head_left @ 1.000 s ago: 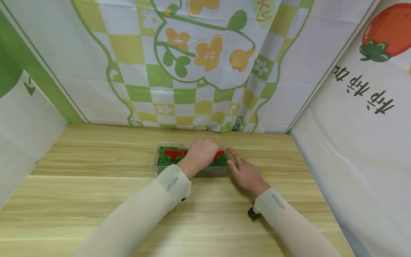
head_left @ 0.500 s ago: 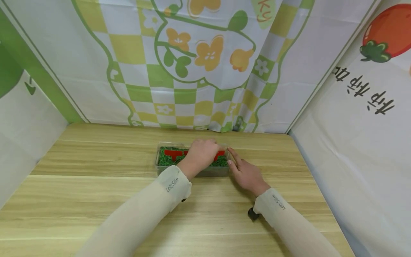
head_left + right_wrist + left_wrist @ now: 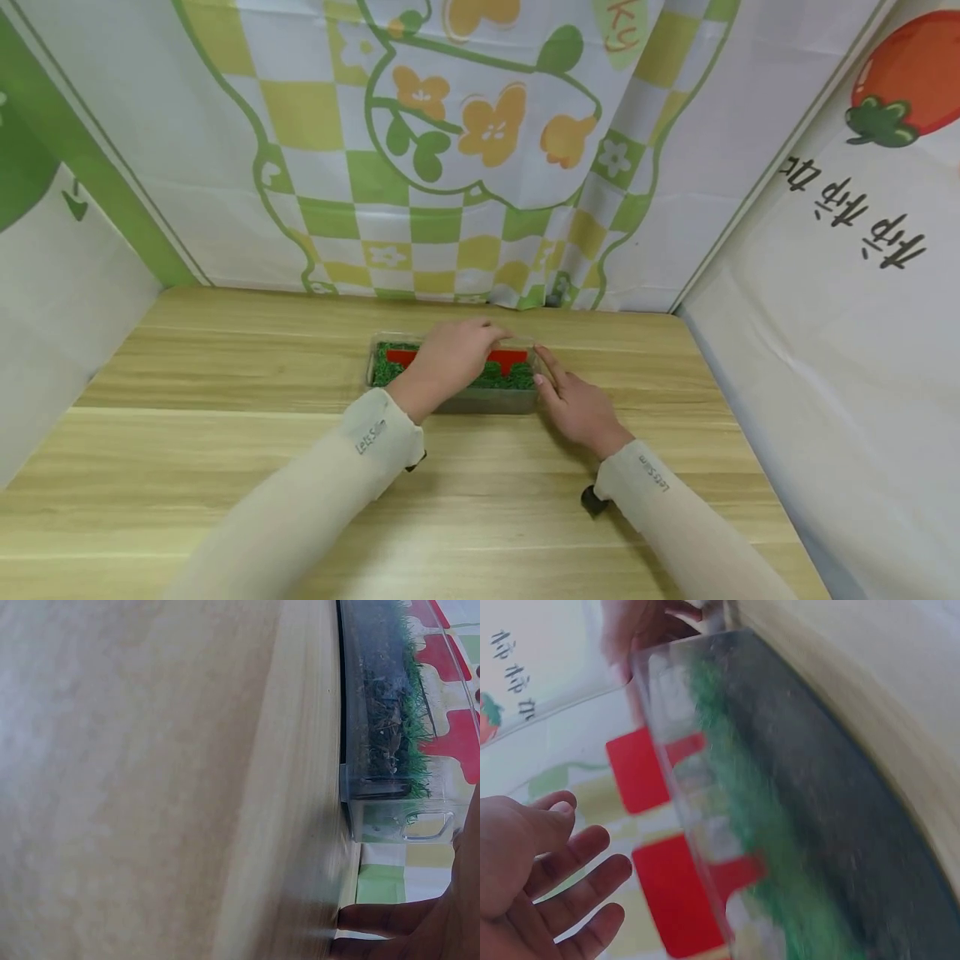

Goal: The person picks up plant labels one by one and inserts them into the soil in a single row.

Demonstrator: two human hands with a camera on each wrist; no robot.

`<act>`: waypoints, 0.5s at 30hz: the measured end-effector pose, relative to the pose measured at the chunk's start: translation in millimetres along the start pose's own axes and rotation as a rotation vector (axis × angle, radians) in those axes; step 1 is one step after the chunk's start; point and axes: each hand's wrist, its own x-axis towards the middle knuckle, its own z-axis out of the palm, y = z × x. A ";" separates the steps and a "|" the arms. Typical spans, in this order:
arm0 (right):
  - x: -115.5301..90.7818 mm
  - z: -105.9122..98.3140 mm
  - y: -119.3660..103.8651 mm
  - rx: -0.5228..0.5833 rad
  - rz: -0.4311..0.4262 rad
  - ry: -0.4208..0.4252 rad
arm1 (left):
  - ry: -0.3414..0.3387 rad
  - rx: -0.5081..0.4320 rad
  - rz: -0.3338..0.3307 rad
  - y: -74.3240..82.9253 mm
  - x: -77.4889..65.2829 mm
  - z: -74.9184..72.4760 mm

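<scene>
A clear plastic box (image 3: pixel 487 402) stands on the table, with dark soil and green grass (image 3: pixel 495 382) inside. Several red T-shaped plant labels (image 3: pixel 510 357) stick up from the grass in a row, their stems down in it. Over the middle of the box is my left hand (image 3: pixel 450 358), hiding part of the row. In the left wrist view its fingers are loosely bent and hold nothing, beside two red labels (image 3: pixel 679 896). My right hand (image 3: pixel 581 408) touches the box's right end with thumb and index fingertips; its other fingers extend low by the table in the right wrist view.
The wooden table (image 3: pixel 225 467) runs back to a patterned curtain (image 3: pixel 420 225). White printed side walls (image 3: pixel 840 333) border it at left and right. A handle loop (image 3: pixel 429 826) is moulded on the box's end.
My left hand has moved left and pulled slightly back along the row, uncovering more of the red labels at the right. The right hand and box stay in place.
</scene>
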 end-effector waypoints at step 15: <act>-0.7 0.9 0.5 0.001 -0.010 0.009 | 0.185 -0.129 -0.044 -64.8 -71.5 -26.7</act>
